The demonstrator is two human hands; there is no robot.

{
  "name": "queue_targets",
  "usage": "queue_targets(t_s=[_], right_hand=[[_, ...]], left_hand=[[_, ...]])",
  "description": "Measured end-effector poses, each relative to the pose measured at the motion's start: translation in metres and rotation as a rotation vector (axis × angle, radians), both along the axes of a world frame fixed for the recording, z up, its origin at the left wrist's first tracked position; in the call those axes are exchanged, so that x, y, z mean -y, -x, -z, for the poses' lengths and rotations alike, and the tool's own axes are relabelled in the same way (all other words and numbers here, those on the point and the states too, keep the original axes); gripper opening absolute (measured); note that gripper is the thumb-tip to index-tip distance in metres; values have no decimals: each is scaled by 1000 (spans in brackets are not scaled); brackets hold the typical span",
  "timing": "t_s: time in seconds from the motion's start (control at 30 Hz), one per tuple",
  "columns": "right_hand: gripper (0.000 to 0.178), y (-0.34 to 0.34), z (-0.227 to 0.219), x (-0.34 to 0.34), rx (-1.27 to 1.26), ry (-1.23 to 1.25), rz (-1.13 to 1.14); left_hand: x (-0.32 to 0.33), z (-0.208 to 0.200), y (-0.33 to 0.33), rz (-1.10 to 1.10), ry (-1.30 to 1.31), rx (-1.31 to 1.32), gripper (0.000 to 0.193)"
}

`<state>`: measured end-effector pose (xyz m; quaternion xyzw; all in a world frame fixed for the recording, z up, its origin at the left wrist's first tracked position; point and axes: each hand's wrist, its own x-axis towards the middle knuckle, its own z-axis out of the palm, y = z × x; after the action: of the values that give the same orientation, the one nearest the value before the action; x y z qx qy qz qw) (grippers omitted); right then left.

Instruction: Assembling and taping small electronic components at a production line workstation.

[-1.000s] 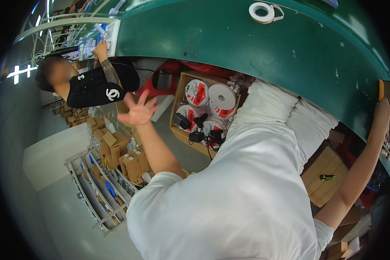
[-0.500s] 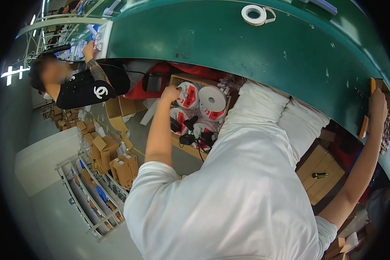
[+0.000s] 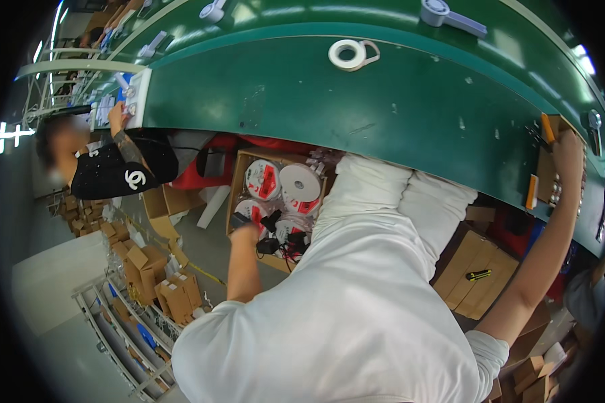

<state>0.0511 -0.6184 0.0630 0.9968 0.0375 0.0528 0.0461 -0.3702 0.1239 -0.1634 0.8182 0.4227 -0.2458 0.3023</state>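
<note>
My left hand (image 3: 245,234) is at the left edge of an open cardboard box (image 3: 233,195) below the table. Just beyond its fingers, partly covered, lies a black power adapter (image 3: 242,220); whether I grip it is hidden. Inside the box are several white reels (image 3: 300,183) with red labels, in clear wrapping, and black adapters with cables (image 3: 269,246). At the far right of the table my right hand (image 3: 569,149) reaches over a small cardboard box (image 3: 548,171) with an orange strip (image 3: 532,191) at its near edge. Its fingers are mostly out of sight.
A roll of white tape (image 3: 347,55) lies on the green table (image 3: 269,94). Lilac handheld fans (image 3: 450,19) lie along the strip behind. A yellow-black utility knife (image 3: 478,275) rests on a closed carton (image 3: 467,295). At left a person in black (image 3: 121,174) works at the table.
My left hand has moved from the box's far left corner, beside a reel, toward its near left side at the black adapter. My right hand stays over the small box. The view has shifted.
</note>
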Motion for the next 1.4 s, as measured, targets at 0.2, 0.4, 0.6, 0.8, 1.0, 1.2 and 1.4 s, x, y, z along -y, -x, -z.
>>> queue_targets(t_s=[0.2,0.4,0.6,0.8,1.0,1.2,1.4], right_hand=[[22,5,-47,-25,170,-196,7],[13,32,-135,-99,-61,-427,-260],[9,74,-120,-132,-31,-484,-623],[10,116,-103,-150,241,-453,-714],[21,121,-66,-158,631,-478,-626],[19,141,1,-190,780,-1092,-59],[25,145,26,-202,118,-1694,110]], left_hand=[[111,-95,-80,311,592,-241,27],[220,-210,-205,179,1494,965,33],[332,-182,-297,-75,1412,670,22],[385,-207,-305,560,1453,690,63],[388,-194,-302,291,1753,312,62],[390,-199,-303,109,1598,644,53],[392,-193,-313,599,1180,873,47]])
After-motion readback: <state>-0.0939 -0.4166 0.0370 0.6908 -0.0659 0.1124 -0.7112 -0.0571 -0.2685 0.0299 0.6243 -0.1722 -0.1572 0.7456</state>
